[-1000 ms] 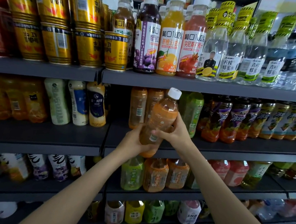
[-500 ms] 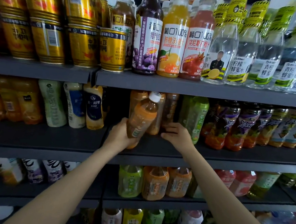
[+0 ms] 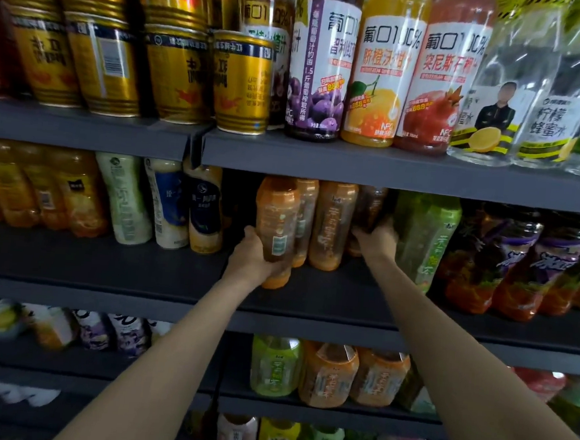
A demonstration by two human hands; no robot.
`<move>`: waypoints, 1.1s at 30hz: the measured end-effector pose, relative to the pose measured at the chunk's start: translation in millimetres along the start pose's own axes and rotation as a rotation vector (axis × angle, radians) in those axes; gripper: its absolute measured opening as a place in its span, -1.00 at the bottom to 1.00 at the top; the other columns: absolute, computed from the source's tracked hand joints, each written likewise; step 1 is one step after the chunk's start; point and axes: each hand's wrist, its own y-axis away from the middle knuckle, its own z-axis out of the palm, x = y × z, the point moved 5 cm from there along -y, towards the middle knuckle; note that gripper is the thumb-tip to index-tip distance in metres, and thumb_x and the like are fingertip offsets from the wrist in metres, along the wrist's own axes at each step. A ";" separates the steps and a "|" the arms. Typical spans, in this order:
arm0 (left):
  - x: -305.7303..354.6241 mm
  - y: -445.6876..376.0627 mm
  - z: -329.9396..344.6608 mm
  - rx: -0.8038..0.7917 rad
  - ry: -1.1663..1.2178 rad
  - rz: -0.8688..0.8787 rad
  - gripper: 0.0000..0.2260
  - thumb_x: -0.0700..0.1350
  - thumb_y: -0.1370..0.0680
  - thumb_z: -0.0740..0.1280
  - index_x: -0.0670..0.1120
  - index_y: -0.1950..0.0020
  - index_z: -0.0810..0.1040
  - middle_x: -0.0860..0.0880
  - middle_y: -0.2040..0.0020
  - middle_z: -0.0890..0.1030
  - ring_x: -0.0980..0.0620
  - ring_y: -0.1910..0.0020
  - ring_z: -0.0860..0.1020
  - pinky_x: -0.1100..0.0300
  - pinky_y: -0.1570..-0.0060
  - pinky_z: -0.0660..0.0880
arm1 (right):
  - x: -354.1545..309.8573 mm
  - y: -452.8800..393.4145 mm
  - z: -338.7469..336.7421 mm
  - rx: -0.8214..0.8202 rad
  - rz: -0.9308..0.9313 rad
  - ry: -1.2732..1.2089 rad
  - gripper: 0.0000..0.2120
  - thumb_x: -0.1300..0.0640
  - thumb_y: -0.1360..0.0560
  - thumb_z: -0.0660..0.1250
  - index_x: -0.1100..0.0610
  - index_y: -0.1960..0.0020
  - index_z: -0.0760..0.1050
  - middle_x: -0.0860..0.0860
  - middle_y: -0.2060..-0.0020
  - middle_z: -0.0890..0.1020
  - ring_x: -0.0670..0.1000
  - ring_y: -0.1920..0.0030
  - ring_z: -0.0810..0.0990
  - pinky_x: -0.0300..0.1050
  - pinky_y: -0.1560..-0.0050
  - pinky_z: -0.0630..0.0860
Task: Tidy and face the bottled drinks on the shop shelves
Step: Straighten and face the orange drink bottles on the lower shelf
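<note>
Left hand grips upright orange plastic tea bottle on dark shelf; right hand clasps a darker bottle behind.

A shop: tiered dark shelves stocked with rowed bottled drinks.

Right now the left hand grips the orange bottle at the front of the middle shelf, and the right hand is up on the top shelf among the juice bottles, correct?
Not quite. The head view shows the right hand on the middle shelf too, reaching a dark bottle further back. The left hand does grip the orange bottle.
</note>
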 end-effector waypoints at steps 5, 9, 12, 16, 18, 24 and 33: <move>-1.8 2.5 0.0 0.004 0.068 0.003 -0.45 -0.04 -0.42 0.47 -0.11 -0.23 0.20 -0.05 -0.17 0.46 -0.05 -0.21 0.46 0.21 0.04 0.34 | 11.9 -24.3 25.7 0.012 0.108 0.048 -0.41 0.11 -0.48 0.37 0.29 -0.40 0.23 0.28 -0.28 0.46 0.26 -0.26 0.47 0.13 -0.25 0.44; -6.4 -0.9 1.0 0.020 0.035 0.017 -0.43 -0.04 -0.43 0.45 -0.14 -0.27 0.20 -0.09 -0.22 0.45 -0.06 -0.23 0.45 0.16 -0.02 0.38 | 15.5 -13.8 27.0 0.062 0.057 0.182 -0.45 0.15 -0.51 0.32 0.33 -0.39 0.21 0.29 -0.25 0.46 0.29 -0.22 0.49 0.18 -0.18 0.48; -9.8 -3.7 2.5 0.019 0.008 0.014 -0.42 -0.07 -0.44 0.45 -0.15 -0.29 0.18 -0.11 -0.26 0.43 -0.09 -0.26 0.43 0.12 -0.12 0.39 | 12.8 12.1 19.3 0.112 -0.030 0.280 -0.42 0.09 -0.50 0.36 0.36 -0.35 0.20 0.30 -0.22 0.44 0.30 -0.18 0.49 0.15 -0.07 0.50; -7.5 -0.2 1.9 0.020 0.023 0.027 -0.46 -0.10 -0.45 0.44 -0.15 -0.27 0.19 -0.11 -0.26 0.44 -0.08 -0.27 0.42 0.18 -0.09 0.34 | 10.2 50.2 0.4 0.148 -0.017 0.370 -0.33 -0.02 -0.50 0.36 0.32 -0.39 0.15 0.26 -0.25 0.42 0.29 -0.20 0.49 0.12 -0.04 0.47; -6.2 3.5 2.9 0.029 0.041 0.030 -0.47 -0.11 -0.46 0.43 -0.14 -0.29 0.20 -0.11 -0.27 0.43 -0.08 -0.28 0.42 0.17 -0.13 0.34 | 11.8 67.1 -8.5 0.144 -0.021 0.366 -0.33 -0.05 -0.49 0.36 0.30 -0.38 0.15 0.24 -0.25 0.41 0.28 -0.19 0.49 0.10 -0.01 0.47; -8.3 25.1 5.3 0.138 0.040 -0.032 -0.46 -0.09 -0.50 0.39 -0.17 -0.36 0.22 -0.15 -0.31 0.40 -0.13 -0.28 0.42 0.08 -0.14 0.39 | 11.3 112.7 -30.9 0.143 -0.053 0.357 -0.39 -0.08 -0.47 0.38 0.28 -0.27 0.21 0.21 -0.20 0.41 0.28 -0.12 0.52 0.04 0.14 0.42; -7.1 81.6 -13.1 0.391 -0.059 0.304 -0.61 -0.21 -0.50 0.34 -0.18 -0.30 0.33 -0.15 -0.23 0.36 -0.08 -0.21 0.38 0.18 -0.07 0.36 | -20.5 112.6 -57.5 0.000 0.002 0.025 -0.33 0.03 -0.41 0.48 0.27 -0.32 0.22 0.19 -0.20 0.49 0.11 -0.08 0.51 -0.08 0.12 0.47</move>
